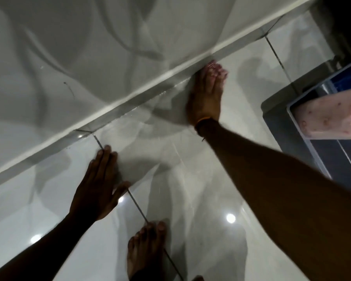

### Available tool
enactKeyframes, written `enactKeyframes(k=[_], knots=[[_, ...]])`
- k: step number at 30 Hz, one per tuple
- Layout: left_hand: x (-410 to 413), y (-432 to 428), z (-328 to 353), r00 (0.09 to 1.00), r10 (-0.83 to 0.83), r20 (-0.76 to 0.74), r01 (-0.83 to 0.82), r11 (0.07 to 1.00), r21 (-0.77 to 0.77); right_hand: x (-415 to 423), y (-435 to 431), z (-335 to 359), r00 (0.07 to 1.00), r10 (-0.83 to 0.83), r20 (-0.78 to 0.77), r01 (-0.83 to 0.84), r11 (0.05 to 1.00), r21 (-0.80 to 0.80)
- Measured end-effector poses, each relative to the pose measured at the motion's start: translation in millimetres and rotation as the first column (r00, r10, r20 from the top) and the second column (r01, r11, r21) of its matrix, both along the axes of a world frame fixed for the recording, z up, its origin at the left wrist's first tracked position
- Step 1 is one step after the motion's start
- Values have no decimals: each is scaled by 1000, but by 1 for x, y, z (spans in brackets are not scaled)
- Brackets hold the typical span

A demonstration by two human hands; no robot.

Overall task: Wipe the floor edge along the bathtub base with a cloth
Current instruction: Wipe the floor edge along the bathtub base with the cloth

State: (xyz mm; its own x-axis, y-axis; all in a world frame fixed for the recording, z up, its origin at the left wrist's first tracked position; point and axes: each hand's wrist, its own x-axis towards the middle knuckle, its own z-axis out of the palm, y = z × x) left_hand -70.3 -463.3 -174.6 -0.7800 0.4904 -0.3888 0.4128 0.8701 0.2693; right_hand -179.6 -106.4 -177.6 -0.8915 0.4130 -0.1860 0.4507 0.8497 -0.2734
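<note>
The white bathtub side (73,63) fills the upper left. Its base strip (118,102) runs diagonally from the lower left to the upper right, meeting the glossy pale floor tiles (190,179). My right hand (206,94) lies against that floor edge, pressing down a pale pink cloth (216,68), of which only a blurred bit shows past the fingertips. An orange band circles that wrist. My left hand (99,183) rests flat on the tiles with fingers spread and holds nothing. Wet streaks (134,112) glisten on the floor along the base to the left of the right hand.
My bare foot (146,246) stands on the tiles at the bottom centre. A clear blue plastic bin (320,159) sits at the right with a pink spotted fabric (328,116) over it. Something dark (338,23) stands in the top right corner.
</note>
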Motion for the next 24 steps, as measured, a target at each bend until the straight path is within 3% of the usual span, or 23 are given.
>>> enactKeyframes(k=[6, 10, 13, 15, 18, 22, 24], knots=[[0, -1, -2, 999, 28, 38, -28, 1000, 9, 41, -90, -5, 971, 239, 21, -234, 961, -149], [-1, -4, 0, 999, 23, 41, -23, 1000, 3, 64, -104, -9, 853, 521, -29, -521, 845, -118], [0, -1, 2, 999, 26, 39, -27, 999, 20, 58, -75, -9, 821, 570, -38, -571, 819, -49], [1, 0, 1, 998, 39, 43, -40, 999, 23, 45, -42, -10, 897, 428, -110, -430, 903, 9], [2, -2, -8, 998, 48, 27, -48, 999, 10, 8, 29, -6, 987, 157, -30, -150, 975, 162], [6, -9, -22, 1000, 29, -13, -29, 1000, -8, -51, 131, 9, 986, -99, 133, 78, 985, 151], [5, -12, -25, 999, -20, -32, 19, 999, -28, -61, 151, 11, 976, -183, 115, 165, 975, 149]])
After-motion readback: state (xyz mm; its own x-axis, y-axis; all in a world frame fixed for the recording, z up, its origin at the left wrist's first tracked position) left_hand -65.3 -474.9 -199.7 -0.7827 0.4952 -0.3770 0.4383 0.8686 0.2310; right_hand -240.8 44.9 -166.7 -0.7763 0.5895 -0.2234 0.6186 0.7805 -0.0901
